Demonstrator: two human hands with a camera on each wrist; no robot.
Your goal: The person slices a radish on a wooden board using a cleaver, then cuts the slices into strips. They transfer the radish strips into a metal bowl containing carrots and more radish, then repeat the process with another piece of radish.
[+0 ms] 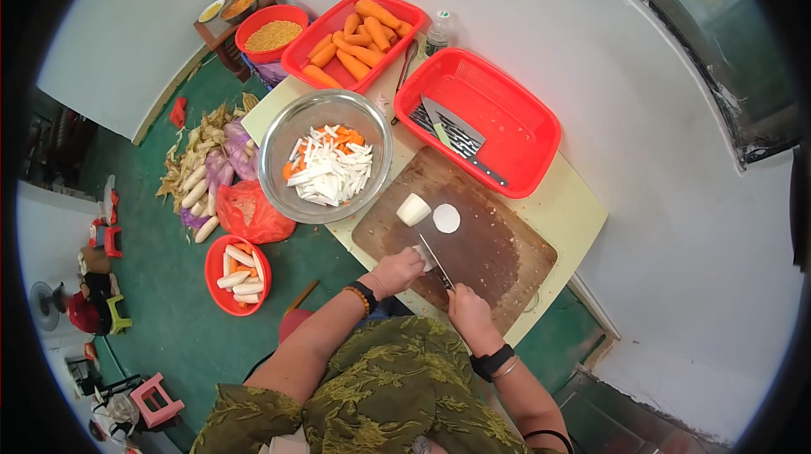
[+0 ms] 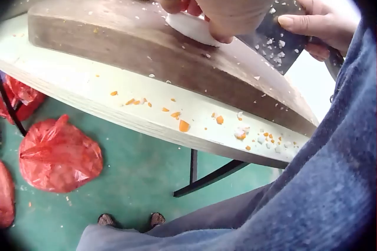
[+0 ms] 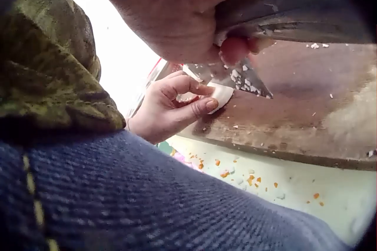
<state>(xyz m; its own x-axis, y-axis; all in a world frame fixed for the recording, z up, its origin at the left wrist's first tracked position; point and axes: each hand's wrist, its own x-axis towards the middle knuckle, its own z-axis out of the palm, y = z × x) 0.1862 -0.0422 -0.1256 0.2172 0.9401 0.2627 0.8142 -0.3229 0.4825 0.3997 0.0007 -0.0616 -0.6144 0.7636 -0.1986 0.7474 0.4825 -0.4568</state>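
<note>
My left hand (image 1: 399,272) holds a white radish piece (image 3: 221,97) at the near edge of the wooden cutting board (image 1: 498,255), with thumb and fingers on either side of it. My right hand (image 1: 473,319) grips a kitchen knife (image 1: 436,260), its blade right beside that piece. White bits cling to the knife's wide blade (image 2: 283,42) in the left wrist view. Farther up the board lie a thick radish chunk (image 1: 413,209) and a round radish slice (image 1: 446,218).
A steel bowl (image 1: 269,154) of cut radish and carrot stands left of the board. Behind are a red basket (image 1: 296,57) of carrots and another red basket (image 1: 528,129) holding a knife and a slotted blade. Orange and white scraps (image 2: 184,126) dot the table edge (image 2: 88,101).
</note>
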